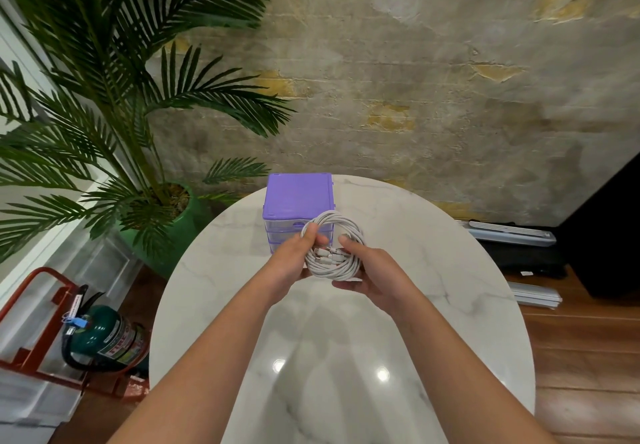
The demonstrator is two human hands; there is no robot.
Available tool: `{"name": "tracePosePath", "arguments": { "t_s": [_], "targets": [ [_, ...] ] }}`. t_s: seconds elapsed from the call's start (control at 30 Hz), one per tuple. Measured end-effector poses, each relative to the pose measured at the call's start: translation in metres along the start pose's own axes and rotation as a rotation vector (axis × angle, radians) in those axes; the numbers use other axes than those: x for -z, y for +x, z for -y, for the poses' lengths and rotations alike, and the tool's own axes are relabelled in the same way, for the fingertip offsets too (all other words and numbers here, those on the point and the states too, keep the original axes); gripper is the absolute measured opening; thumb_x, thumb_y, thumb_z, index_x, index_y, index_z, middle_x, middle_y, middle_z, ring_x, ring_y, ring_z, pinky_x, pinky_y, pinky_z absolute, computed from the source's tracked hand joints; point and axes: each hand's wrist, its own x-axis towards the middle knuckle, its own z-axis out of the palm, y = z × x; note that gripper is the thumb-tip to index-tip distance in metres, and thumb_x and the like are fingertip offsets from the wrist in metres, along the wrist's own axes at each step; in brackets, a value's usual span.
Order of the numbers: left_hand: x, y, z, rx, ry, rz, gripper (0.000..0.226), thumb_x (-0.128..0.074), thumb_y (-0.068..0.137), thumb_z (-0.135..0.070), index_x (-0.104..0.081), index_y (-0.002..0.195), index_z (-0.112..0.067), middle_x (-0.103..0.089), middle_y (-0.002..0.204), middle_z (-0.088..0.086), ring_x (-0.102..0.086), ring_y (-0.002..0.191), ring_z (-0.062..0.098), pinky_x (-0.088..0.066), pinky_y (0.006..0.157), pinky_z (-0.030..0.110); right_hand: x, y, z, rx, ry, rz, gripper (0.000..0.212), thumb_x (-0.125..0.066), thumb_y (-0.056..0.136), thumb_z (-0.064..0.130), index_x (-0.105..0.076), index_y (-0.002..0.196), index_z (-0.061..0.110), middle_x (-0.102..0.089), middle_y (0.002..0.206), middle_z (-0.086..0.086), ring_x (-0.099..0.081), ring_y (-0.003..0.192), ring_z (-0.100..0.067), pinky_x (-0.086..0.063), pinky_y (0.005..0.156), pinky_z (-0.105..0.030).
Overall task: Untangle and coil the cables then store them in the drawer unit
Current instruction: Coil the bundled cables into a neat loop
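I hold the coil of white cables (331, 248) up over the round marble table (433, 270), just in front of the purple drawer unit (298, 198), which stands at twelve o'clock near the table's far edge. My left hand (294, 256) grips the coil on its nine o'clock side, fingers curled round the bundled loops. My right hand (372, 272) cups it from four o'clock, thumb over the top and fingers curled underneath, with the connector ends tucked across the middle between my hands. I judge the coiling to be done, or nearly so, and the storing step about to begin. The drawers look closed, so the next move calls for freeing one hand to pull a drawer out while the other keeps the loops pinched together, or the coil may spring loose.
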Motion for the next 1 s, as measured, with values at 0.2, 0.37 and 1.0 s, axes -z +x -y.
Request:
{"name": "tracePosePath", "arguments": {
  "t_s": [0.2,0.37,1.0],
  "targets": [
    [-0.001,0.003,-0.006,-0.017,0.083,0.037,0.042,-0.031,0.100,-0.053,-0.052,0.084,-0.021,-0.050,0.075,-0.004,-0.049,0.075,0.013,-0.043,0.081,0.032,-0.004,0.001,0.001,-0.071,-0.038,0.033,0.027,-0.068,0.087,0.025,-0.072,0.109,0.010,-0.074,0.097,-0.005,-0.068,0.088,-0.017,-0.057,0.073,-0.035],
    [-0.003,0.007,-0.006,-0.010,0.041,0.041,0.037,-0.034,0.099,-0.054,-0.055,0.087,-0.026,-0.053,0.076,-0.011,-0.050,0.077,0.009,-0.042,0.088,0.033,-0.010,0.005,-0.002,-0.023,0.031,-0.077,0.026,-0.073,0.085,0.020,-0.072,0.106,0.006,-0.074,0.090,-0.006,-0.069,0.077,-0.014,-0.055,0.064,-0.026],
    [-0.007,0.009,-0.003,0.008,-0.137,0.097,0.029,-0.035,0.104,-0.038,-0.053,0.093,-0.018,-0.061,0.059,-0.015,-0.059,0.055,-0.002,-0.044,0.066,0.023,-0.010,0.010,-0.002,-0.012,-0.014,0.057,0.036,-0.075,0.081,0.018,-0.070,0.113,0.004,-0.071,0.114,-0.015,-0.066,0.102,-0.024,-0.046,0.089,-0.035]
  ]
}}
